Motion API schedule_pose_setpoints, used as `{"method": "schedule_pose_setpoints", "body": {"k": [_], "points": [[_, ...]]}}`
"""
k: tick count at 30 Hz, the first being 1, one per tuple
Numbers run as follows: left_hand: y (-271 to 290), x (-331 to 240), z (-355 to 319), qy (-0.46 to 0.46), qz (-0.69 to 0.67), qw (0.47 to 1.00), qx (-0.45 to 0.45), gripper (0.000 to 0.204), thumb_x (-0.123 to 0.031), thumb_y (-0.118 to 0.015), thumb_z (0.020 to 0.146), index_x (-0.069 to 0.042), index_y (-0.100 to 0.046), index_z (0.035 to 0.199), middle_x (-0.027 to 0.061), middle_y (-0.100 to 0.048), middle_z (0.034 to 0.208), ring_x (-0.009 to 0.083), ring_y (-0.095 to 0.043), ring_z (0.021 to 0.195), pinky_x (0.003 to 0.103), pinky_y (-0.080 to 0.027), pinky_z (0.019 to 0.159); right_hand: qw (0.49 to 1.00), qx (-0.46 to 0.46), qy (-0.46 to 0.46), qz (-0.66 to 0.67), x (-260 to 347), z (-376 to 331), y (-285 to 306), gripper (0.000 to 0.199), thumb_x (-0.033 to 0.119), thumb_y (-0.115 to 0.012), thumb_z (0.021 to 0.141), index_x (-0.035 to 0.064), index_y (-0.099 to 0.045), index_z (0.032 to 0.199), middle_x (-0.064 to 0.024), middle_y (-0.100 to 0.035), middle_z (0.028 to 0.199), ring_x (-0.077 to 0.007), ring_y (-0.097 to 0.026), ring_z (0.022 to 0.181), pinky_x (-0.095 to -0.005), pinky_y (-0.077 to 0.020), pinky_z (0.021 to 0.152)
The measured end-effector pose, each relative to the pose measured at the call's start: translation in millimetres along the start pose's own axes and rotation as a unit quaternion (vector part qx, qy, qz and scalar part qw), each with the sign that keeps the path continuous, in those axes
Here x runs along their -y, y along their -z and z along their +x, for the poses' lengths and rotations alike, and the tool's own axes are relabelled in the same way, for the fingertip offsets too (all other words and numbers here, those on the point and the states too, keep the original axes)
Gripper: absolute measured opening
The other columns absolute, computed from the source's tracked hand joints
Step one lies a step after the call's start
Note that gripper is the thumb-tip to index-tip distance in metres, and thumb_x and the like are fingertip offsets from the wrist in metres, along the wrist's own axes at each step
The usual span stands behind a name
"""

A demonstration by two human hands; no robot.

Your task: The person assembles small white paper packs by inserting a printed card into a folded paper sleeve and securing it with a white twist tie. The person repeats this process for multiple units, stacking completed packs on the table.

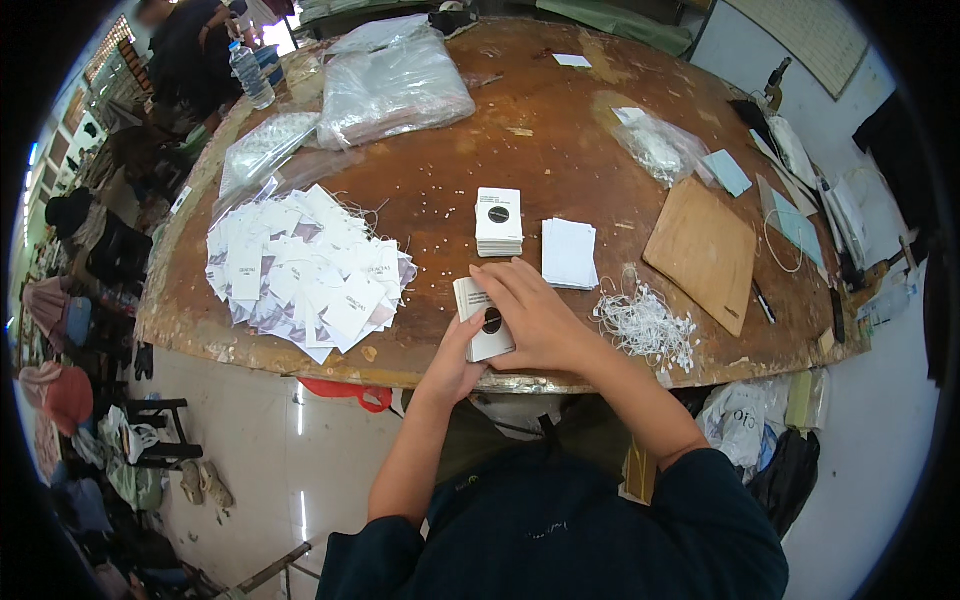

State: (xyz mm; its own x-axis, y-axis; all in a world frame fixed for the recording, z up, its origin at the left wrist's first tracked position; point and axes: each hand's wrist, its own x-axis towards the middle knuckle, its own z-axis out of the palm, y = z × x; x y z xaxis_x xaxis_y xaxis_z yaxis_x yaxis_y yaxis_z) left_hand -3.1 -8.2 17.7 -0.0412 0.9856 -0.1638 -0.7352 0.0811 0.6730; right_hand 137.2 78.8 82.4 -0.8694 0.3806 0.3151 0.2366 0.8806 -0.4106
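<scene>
Tag stack (481,322), white with a black dot, sits clamped between left hand (452,362) fingers and right hand (535,318) fingers at the wooden table (440,170) edge.

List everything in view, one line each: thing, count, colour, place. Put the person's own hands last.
table: one, brown, worn, centre
small stack of tags: one, white with dark dot, in both hands
stack of tags: one, white with dark dot, mid-table
plain cards: one stack, white, right of it
heap of tags: one, white, left
strings: one pile, white, right near edge
wooden board: one, brown, right
plastic bags: several, clear, far side
bottle: one, clear, far left
left hand: under the small stack
right hand: over it
</scene>
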Motion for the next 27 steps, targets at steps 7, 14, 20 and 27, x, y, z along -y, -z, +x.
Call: {"method": "schedule_pose_setpoints", "body": {"k": [7, 14, 20, 27], "points": [[4.7, -6.7, -11.2, -0.023, 0.024, 0.999, -0.006, 0.059, -0.016, -0.055, 0.094, -0.003, -0.035, 0.147, 0.0184, -0.064, 0.110, 0.0270, -0.068, 0.084, 0.041, -0.057, 0.073, 0.987, -0.143, -0.072, 0.012, -34.3, -17.9, 35.4, 0.091, 0.045, -0.083, 0.071, -0.0009, -0.045, 0.140, -0.0231, -0.051, 0.138, -0.0390, -0.047, 0.129, -0.0474, -0.0372, 0.109], [17.8, -9.4, -13.9, -0.044, -0.038, 0.998, -0.028, 0.040, -0.013, -0.055, 0.088, 0.009, -0.050, 0.121, 0.0218, -0.064, 0.105, 0.0320, -0.069, 0.077, 0.045, -0.060, 0.069, 0.956, -0.148, -0.239, -0.086, -96.4, -68.8, 57.3, 0.026, 0.020, -0.069, 0.089, -0.0002, -0.067, 0.104, -0.0169, -0.068, 0.102, -0.0361, -0.061, 0.099, -0.0432, -0.0477, 0.088], [4.3, -4.5, -14.2, -0.078, 0.091, 0.991, -0.060, 0.038, -0.013, -0.058, 0.093, 0.010, -0.050, 0.122, 0.0200, -0.065, 0.110, 0.0361, -0.071, 0.098, 0.043, -0.060, 0.083, 0.956, -0.142, -0.229, -0.118, -51.5, -109.6, 36.8, 0.024, 0.016, -0.071, 0.086, 0.0010, -0.067, 0.104, -0.0145, -0.067, 0.096, -0.0328, -0.062, 0.090, -0.0402, -0.0503, 0.080], [6.6, -1.7, -16.8, -0.079, 0.125, 0.983, -0.106, 0.042, -0.003, -0.067, 0.089, 0.006, -0.051, 0.127, 0.0122, -0.064, 0.115, 0.0224, -0.066, 0.105, 0.036, -0.055, 0.091, 0.956, -0.124, -0.159, -0.213, -36.7, -109.5, 9.9, 0.029, 0.014, -0.073, 0.082, -0.0002, -0.065, 0.106, -0.0131, -0.066, 0.100, -0.0328, -0.061, 0.092, -0.0403, -0.0510, 0.080]]}}
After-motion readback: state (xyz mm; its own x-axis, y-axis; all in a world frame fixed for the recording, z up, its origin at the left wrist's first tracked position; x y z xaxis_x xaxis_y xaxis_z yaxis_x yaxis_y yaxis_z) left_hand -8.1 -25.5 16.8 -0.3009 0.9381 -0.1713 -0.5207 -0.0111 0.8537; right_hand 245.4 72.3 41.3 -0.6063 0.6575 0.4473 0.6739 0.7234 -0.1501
